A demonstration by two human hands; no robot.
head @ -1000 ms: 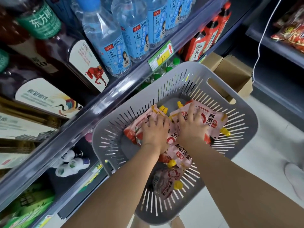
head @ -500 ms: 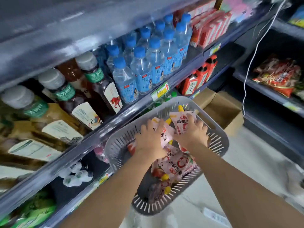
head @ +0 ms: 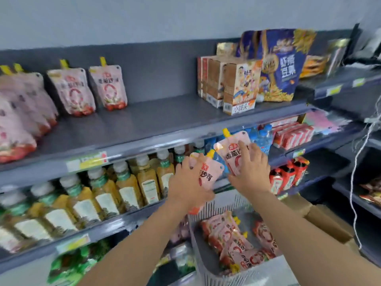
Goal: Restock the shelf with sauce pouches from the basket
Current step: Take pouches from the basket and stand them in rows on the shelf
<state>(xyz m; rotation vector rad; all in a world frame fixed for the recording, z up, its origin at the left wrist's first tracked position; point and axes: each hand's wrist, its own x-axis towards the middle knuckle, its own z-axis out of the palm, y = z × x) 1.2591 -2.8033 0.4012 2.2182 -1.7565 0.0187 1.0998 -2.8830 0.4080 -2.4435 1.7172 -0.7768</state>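
Observation:
My left hand (head: 188, 182) grips a pink sauce pouch (head: 207, 174) with a yellow spout. My right hand (head: 252, 170) grips a second pink sauce pouch (head: 232, 150), held slightly higher. Both pouches hang in the air above the grey slotted basket (head: 214, 273), just below the edge of the top shelf (head: 144, 124). Several more pouches (head: 233, 242) lie in the basket. On the top shelf, several pink pouches (head: 107, 89) stand upright along the back at the left.
Snack boxes (head: 237, 87) and a blue bag (head: 286, 65) fill the top shelf's right end. Juice bottles (head: 123, 186) and water bottles (head: 261, 139) line the shelf below. A cardboard box (head: 327, 221) sits right of the basket; a white cable (head: 354, 174) hangs at right.
Both hands have risen out of the basket, each carrying a pouch, up to the level of the second shelf. The view has tilted upward and now shows the top shelf.

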